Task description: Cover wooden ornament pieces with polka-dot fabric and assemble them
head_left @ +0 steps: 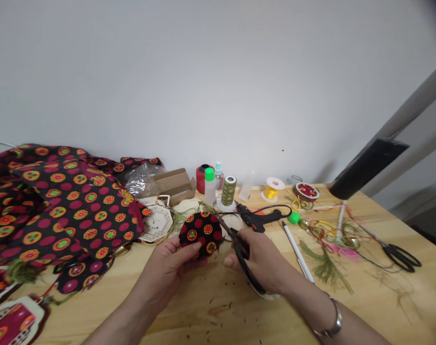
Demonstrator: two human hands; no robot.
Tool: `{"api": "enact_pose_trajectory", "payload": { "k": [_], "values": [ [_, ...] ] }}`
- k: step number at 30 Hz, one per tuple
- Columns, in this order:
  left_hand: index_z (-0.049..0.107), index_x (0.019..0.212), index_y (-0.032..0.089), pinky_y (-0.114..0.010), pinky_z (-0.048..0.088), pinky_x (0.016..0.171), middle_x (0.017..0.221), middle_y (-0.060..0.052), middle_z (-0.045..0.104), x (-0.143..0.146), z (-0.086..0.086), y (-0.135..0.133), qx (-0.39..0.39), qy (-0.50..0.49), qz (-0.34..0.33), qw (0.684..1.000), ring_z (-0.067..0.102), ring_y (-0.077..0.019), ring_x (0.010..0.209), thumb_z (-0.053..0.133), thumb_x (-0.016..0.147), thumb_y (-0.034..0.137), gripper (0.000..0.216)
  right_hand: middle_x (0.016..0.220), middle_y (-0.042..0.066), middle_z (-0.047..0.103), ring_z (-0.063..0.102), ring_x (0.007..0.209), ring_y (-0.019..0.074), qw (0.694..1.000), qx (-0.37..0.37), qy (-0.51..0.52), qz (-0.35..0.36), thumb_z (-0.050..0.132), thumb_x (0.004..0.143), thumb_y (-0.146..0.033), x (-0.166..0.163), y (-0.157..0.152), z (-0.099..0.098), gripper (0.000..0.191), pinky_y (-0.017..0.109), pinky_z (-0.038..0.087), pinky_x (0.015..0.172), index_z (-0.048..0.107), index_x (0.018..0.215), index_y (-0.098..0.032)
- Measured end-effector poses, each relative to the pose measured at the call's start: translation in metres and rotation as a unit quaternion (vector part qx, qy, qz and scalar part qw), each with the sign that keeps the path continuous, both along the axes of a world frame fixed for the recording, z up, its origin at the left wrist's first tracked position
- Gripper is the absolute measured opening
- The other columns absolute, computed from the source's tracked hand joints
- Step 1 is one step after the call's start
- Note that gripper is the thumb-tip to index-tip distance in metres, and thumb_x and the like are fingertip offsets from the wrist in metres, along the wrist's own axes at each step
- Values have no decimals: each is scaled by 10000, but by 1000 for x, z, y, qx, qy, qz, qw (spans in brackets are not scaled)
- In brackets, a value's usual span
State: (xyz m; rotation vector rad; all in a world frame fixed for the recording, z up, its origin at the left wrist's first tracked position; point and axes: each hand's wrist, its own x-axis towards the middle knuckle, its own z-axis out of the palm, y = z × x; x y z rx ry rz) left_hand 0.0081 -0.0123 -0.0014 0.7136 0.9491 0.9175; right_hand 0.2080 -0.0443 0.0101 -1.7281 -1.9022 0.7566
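Note:
A round disc covered in black patterned fabric [200,235] is pinched in my left hand [169,263], thumb on its face and fingers behind. My right hand [259,258] grips a pair of black-handled scissors [241,251] at the disc's right edge. The blades point up and left along that edge; whether they touch the fabric I cannot tell. Small dark fabric scraps [221,311] lie scattered on the wooden table [189,297] below my hands. Behind the scissors a pale round piece [232,221] is partly hidden.
Patterned cloth [84,206] heaps at the left, near an octagonal white piece [158,223]. Thread spools, including a green one [228,191], and a green-capped bottle [209,187] line the wall. A black glue gun [259,218], white pen [299,251] and second scissors [401,256] lie right.

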Motion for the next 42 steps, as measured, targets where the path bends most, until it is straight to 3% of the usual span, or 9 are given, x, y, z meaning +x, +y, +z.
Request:
{"api": "enact_pose_trajectory", "payload": {
  "k": [15, 26, 31, 42],
  "values": [
    [731, 847, 140, -277, 544, 675, 882, -86, 744, -1, -5, 1, 11, 13, 1, 1000, 673, -205, 796, 753, 638, 194, 217, 582, -24, 495, 364, 519, 112, 998, 17, -49, -26, 621, 689, -559, -4, -1, 4, 382, 229, 245, 497, 491, 673, -200],
    [727, 869, 141, -287, 545, 707, 925, -90, 740, -1, -4, 1, 12, 6, -4, 1000, 668, -206, 833, 741, 664, 188, 211, 572, -27, 495, 377, 525, 115, 997, 32, -66, -37, 639, 696, -479, -6, 0, 2, 308, 230, 233, 497, 503, 671, -204],
    [729, 877, 158, -273, 546, 703, 932, -76, 742, -2, -4, 0, 14, -2, -9, 1000, 672, -189, 821, 739, 669, 190, 211, 554, -31, 464, 349, 518, 114, 997, 31, -50, -40, 639, 670, -539, -4, 1, -1, 372, 228, 234, 489, 476, 643, -207],
    [729, 860, 155, -265, 547, 708, 904, -72, 748, 0, -2, 0, 7, -9, -8, 1000, 680, -186, 818, 733, 675, 163, 185, 542, -46, 402, 301, 526, 102, 998, 48, -10, -26, 606, 719, -429, -1, 1, -8, 343, 219, 218, 480, 383, 590, -203]
  ]
}}
